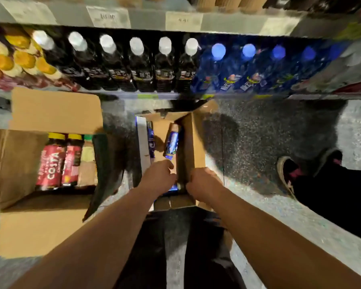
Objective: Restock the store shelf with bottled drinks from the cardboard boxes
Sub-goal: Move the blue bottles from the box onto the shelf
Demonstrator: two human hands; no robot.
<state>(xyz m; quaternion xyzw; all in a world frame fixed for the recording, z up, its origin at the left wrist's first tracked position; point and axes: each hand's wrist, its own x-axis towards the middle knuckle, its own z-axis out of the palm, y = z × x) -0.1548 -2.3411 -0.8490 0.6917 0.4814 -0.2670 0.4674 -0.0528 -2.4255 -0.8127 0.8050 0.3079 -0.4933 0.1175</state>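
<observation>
Cardboard box [193, 142], small and open-topped, sits on the speckled floor [258, 142] just below the shelf [175, 95]; taking this box as landmark. Inside it, one blue bottle [172, 142] lies on its side against the right wall, cap end toward the person, with a white divider strip [143, 142] along the left wall and another blue label just beside that strip. Both hands reach into the near end of the box. Left hand [158, 177] curls downward, fingers folded over something blue at the near wall; the view is blurred and I cannot tell whether its grip is closed on a bottle. Right hand [202, 180] is at the box's near right corner, fingers curled over the right wall edge; cannot tell if the grip clamps the cardboard or only rests there. Left of the box, apart from it, stands a larger box [15, 163] with flaps open, holding red-labelled bottles [50, 161] with yellow caps and a paler bottle [88, 159] beside them. Above the small box, the shelf carries a front row of dark bottles with white caps [137, 65], then blue bottles with blue caps [218, 65] to their right, and orange-capped bottles [23, 59] at far left. Price tags [108, 17] line the shelf edge higher up. Right of the box, well apart, a dark shoe [288, 172] rests on the floor.
</observation>
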